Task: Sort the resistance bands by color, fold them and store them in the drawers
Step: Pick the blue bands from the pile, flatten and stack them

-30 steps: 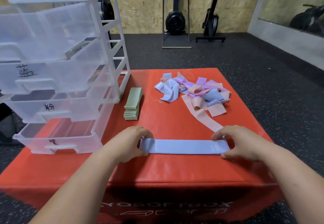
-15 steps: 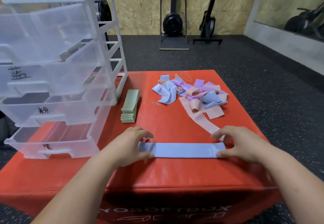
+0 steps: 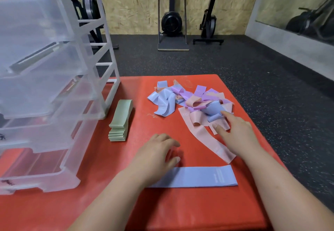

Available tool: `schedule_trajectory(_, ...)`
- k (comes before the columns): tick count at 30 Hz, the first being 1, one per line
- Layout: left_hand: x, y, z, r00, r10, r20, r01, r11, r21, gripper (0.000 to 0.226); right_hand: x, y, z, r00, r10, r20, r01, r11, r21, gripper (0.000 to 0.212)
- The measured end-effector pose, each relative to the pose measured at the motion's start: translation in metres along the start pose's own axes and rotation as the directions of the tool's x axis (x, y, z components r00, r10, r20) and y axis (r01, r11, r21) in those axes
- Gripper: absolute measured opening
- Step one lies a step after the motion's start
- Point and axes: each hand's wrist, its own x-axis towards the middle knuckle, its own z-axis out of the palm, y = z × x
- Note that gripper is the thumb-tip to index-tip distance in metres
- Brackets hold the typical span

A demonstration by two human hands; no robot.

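Observation:
A blue band (image 3: 200, 177) lies flat along the near part of the red box (image 3: 180, 209). My left hand (image 3: 157, 155) hovers just beyond its left end with loosely curled fingers, holding nothing. My right hand (image 3: 236, 133) reaches over a long pink band (image 3: 207, 138) towards the mixed pile of blue, purple and pink bands (image 3: 191, 102), fingers extended and touching its near edge. A stack of folded green bands (image 3: 120, 122) lies beside the clear plastic drawer unit (image 3: 45, 86), whose drawers stand pulled out.
The red box's right and near edges drop to the dark speckled floor (image 3: 262, 86). Rowing machines (image 3: 171, 21) stand against the wooden back wall. Bare red surface shows between the green stack and the pile.
Both hands have let go of the flat blue band's ends. My right hand moved forward to the pile; my left hand lifted slightly beyond the band. The camera moved closer.

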Motion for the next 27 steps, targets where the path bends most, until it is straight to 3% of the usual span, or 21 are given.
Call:
schedule_trajectory(2,0.008,-0.001,0.002,1.000,0.002,-0.013,-0.002,1.000,-0.026,0.039,0.009,0.002,0.007,0.999,0.041,0.025,-0.042,0.999,0.024,0.060)
schedule_trajectory(5,0.018,-0.001,0.005,0.999,-0.007,-0.037,0.005,0.997,-0.072,0.036,0.017,0.007,0.017,0.987,0.135,0.091,-0.138,0.990,0.026,0.080)
schedule_trajectory(8,0.024,-0.002,0.006,0.999,-0.023,-0.033,0.019,0.995,-0.098,0.034,0.020,0.004,0.016,0.979,0.180,0.097,-0.186,0.981,0.055,0.072)
schedule_trajectory(13,0.020,-0.004,0.003,0.998,-0.052,-0.027,0.050,0.994,-0.093,0.032,0.017,-0.013,-0.011,0.996,0.026,-0.081,-0.004,0.967,0.254,0.051)
schedule_trajectory(16,0.019,0.000,-0.002,0.996,-0.065,-0.058,0.059,0.993,-0.102,0.030,0.009,-0.030,-0.039,0.975,0.034,-0.222,0.095,0.834,0.543,0.041)
schedule_trajectory(19,0.016,0.007,-0.007,0.995,-0.067,-0.073,0.057,0.990,-0.126,0.029,-0.002,-0.038,-0.063,0.955,0.131,-0.265,0.153,0.547,0.823,0.032)
schedule_trajectory(21,0.014,0.013,-0.009,0.995,-0.066,-0.072,0.056,0.990,-0.133,0.030,-0.008,-0.032,-0.072,0.935,0.198,-0.296,0.191,0.423,0.886,0.029)
schedule_trajectory(23,0.012,0.020,-0.011,0.996,-0.058,-0.063,0.049,0.990,-0.132,0.036,-0.011,-0.019,-0.073,0.935,0.230,-0.269,0.165,0.388,0.907,0.028)
schedule_trajectory(27,0.010,0.027,-0.010,0.997,-0.048,-0.054,0.040,0.990,-0.135,0.037,-0.018,0.001,-0.064,0.974,0.186,-0.127,0.019,0.494,0.869,0.035)
